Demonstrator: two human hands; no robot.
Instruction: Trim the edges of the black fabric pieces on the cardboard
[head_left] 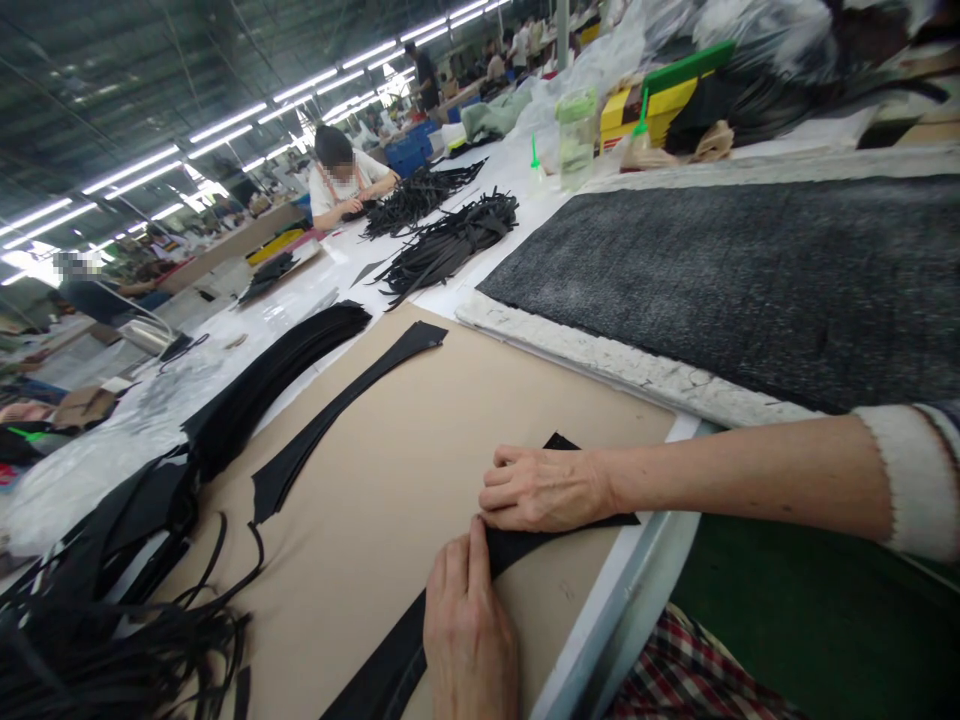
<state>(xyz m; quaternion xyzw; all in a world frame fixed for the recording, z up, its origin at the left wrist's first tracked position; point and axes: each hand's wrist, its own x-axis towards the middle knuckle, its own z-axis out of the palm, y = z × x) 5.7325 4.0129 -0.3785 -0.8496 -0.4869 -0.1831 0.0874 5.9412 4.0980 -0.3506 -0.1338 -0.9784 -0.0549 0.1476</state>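
Black curved strip [390, 655] lying across the near corner of a tan board [390, 470] and running under both hands. Left hand [469, 630] – flat, palm down, fingers together, pressing the strip's middle. Right hand [544, 490] – also flat, fingers slightly curled, resting on the strip's far end; neither grips it. A second black piece [337, 410] lies apart, beside a grey mat [750, 280].

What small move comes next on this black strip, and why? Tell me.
Probably slide the left hand down along the black strip, smoothing it onto the brown board: the right hand pins its upper end, and the lower part lies unpressed.
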